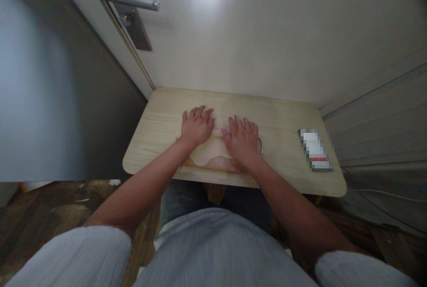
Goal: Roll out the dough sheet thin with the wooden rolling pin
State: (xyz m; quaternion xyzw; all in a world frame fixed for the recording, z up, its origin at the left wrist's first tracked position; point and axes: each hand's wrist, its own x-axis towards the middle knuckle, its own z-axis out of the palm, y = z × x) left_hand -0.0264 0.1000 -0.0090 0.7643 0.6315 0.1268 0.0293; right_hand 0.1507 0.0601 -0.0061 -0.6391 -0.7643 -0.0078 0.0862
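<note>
My left hand (pixel 197 126) lies palm down with its fingers stretched forward, on the left part of a pale, smooth, flat sheet (pixel 208 151) that looks like dough. On the sheet's right part rests my right hand (pixel 243 138), also palm down, fingers extended. A pale band runs between the two hands; what lies under the palms is hidden. The sheet's wavy near edge leaves bare a strip of a brownish board (pixel 220 163). A metal loop (pixel 260 146) sticks out at the right, beside my right hand.
The light wooden table (pixel 280 113) has rounded corners and stands against a white door (pixel 267 47) with a lever handle (pixel 130 0). A phone (pixel 315 150), its screen blurred out, lies at the table's right end. Cables (pixel 387 193) run at the far right.
</note>
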